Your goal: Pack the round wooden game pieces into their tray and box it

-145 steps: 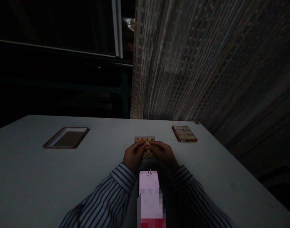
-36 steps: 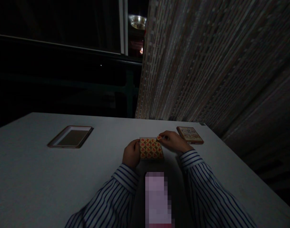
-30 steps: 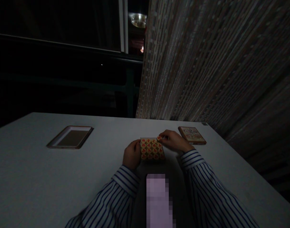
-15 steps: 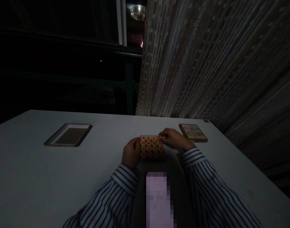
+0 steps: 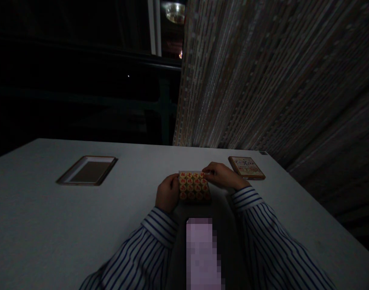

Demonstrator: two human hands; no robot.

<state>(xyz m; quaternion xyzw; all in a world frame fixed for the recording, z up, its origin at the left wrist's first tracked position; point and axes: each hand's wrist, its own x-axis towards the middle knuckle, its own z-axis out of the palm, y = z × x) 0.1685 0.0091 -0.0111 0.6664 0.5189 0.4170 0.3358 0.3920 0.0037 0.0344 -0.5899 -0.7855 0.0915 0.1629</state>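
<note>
Sixteen round, red-marked discs [image 5: 190,188] in rows: left hand [image 5: 167,193] curled round their side, right hand [image 5: 223,176] pinching a corner disc [image 5: 202,175].

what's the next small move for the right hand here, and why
Probably a light press on the far-right corner piece, then letting go: the right hand's fingertips touch it, it appears lined up with its row, and the left hand is at the set's left side.

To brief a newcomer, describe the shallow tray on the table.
Start at the white table and go to its far left. The tray there lies open side up, brown-rimmed, with pale inner walls. Unlike the printed box at far right, it shows its inside.
</note>
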